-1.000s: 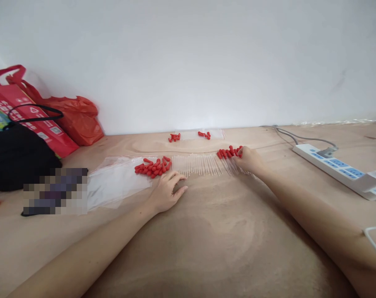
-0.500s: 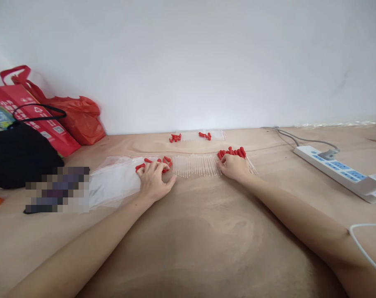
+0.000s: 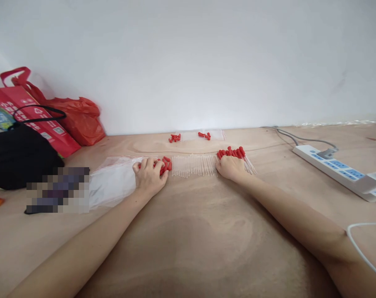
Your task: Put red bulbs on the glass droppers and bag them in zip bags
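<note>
My left hand (image 3: 149, 176) cups over a small pile of red rubber bulbs (image 3: 166, 162), its fingers bent and the thumb drawn in against them. Just right of the pile lies a row of thin clear tubes (image 3: 194, 164), side by side on the table. At the right end of that row rests my right hand (image 3: 231, 167), fingers curled and closed, fingertips hidden. Beyond and beside its knuckles lie several droppers (image 3: 242, 153), which are clear tubes with red bulbs on one end. What the right fingers grip, if anything, is hidden.
Clear plastic bags (image 3: 113, 182) lie left of my left hand. Near the wall is another clear bag (image 3: 219, 134) with red bulbs (image 3: 175, 138). Red bags (image 3: 79, 120) and a black bag (image 3: 23, 153) stand at left. A power strip (image 3: 333, 165) with cables sits right.
My left hand has moved slightly left, and its fingers and thumb have drawn in around the red bulbs. My right hand has shifted only slightly left.
</note>
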`<state>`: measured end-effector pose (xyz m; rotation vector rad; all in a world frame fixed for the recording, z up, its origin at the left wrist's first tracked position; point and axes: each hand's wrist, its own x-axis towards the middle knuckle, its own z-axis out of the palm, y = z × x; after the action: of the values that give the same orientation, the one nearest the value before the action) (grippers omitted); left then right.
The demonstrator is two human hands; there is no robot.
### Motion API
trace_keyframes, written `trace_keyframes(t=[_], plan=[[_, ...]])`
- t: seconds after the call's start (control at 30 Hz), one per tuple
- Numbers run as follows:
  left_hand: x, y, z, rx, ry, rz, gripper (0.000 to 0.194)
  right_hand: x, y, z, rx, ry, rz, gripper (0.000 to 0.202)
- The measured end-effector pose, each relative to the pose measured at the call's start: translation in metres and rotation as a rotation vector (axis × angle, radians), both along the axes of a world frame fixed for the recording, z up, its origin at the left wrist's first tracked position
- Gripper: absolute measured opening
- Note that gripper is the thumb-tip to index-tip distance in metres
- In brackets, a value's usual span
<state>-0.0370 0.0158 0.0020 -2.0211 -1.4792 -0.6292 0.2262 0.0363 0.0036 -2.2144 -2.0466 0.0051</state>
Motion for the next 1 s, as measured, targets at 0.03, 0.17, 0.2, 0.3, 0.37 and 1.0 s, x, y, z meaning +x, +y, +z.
trace_keyframes(t=[0.03, 0.17, 0.2, 0.3, 0.37, 1.0], plan=[[-0.001, 0.001, 0.000, 0.002, 0.011, -0.012, 0.016, 0.000, -0.001, 0.000, 0.009, -0.001, 0.001, 0.031], [-0.003, 0.002, 0.000, 0.005, 0.034, -0.048, 0.016, -0.003, -0.006, 0.000, 0.047, -0.027, 0.004, 0.030], [-0.003, 0.003, 0.000, 0.014, 0.043, -0.054, 0.015, -0.003, -0.008, -0.001, 0.073, -0.034, 0.008, 0.029], [-0.003, 0.004, -0.001, 0.075, 0.051, -0.079, 0.013, -0.005, -0.016, -0.006, 0.251, -0.007, 0.093, 0.027], [-0.002, 0.002, 0.000, 0.150, 0.013, -0.104, 0.013, -0.004, -0.022, -0.013, 0.398, 0.061, 0.255, 0.024], [0.034, -0.037, -0.004, -0.431, -0.283, -0.660, 0.019, -0.001, -0.062, -0.021, 0.357, 0.254, 0.778, 0.021]])
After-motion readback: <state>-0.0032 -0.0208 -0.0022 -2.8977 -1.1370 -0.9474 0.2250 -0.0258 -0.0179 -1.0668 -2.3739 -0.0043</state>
